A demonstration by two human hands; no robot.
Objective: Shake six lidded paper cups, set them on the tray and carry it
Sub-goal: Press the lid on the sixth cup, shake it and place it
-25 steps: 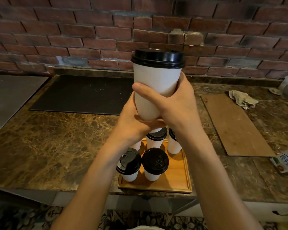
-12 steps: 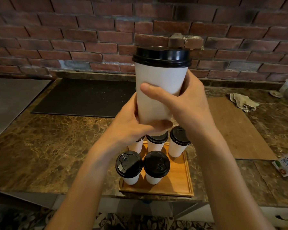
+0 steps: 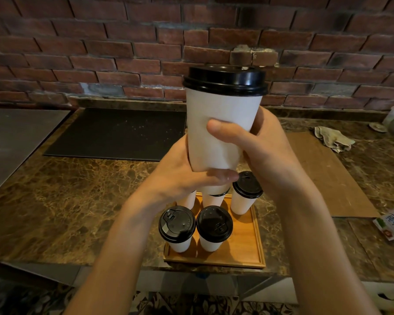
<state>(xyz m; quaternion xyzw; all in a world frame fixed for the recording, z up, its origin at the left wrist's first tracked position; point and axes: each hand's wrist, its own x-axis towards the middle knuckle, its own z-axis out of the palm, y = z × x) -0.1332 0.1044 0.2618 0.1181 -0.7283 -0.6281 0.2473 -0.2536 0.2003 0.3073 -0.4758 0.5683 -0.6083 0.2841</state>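
Lidded cup (image 3: 221, 123) is held upright over the tray (image 3: 246, 244), clasped by both hands: left hand (image 3: 180, 178) curled round its base, right hand (image 3: 268, 153) round its side, thumb laid across the front. Fingers behind it are hidden. Five more are counted on the tray, the two back cups (image 3: 212, 200) mostly covered by the left hand.

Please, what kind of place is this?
Probably a cafe or drinks bar: a marble counter against a brick wall, lidded paper cups on a wooden tray, and a milk carton at the right.
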